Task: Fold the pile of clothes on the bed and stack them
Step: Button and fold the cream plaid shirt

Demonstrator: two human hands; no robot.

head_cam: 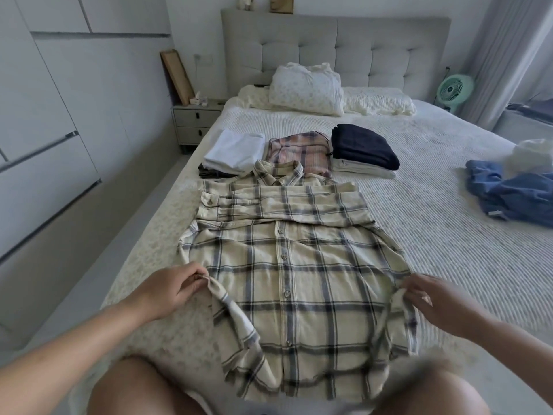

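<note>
One cream plaid button-up shirt (294, 274) is laid front-up on the bed (434, 235), its collar toward the headboard (335, 52) and both sleeves folded across the chest. Its lower left edge is pinched by the left hand (172, 287), and its lower right edge is pinched by the right hand (426, 298); both corners are lifted slightly off the cover. The hem is seen nearest the person's knees.

Three folded stacks are lined up just beyond the collar: a white folded garment (235, 151) on a dark piece at the left, one pink plaid folded garment (299, 152) in the middle, touched by the collar, and a navy folded garment (363, 146) on a pale folded piece (363, 172) at the right. One unfolded blue denim garment (514, 199) is left near the bed's right edge, with a white item (531, 157) just behind it. Two pillows (308, 88) are seen at the headboard.

The shirt's left side lies near the bed's left edge; open bed cover is seen between the shirt and the denim. One nightstand (196, 121) and one green fan (454, 89) are seen beside the bed.
</note>
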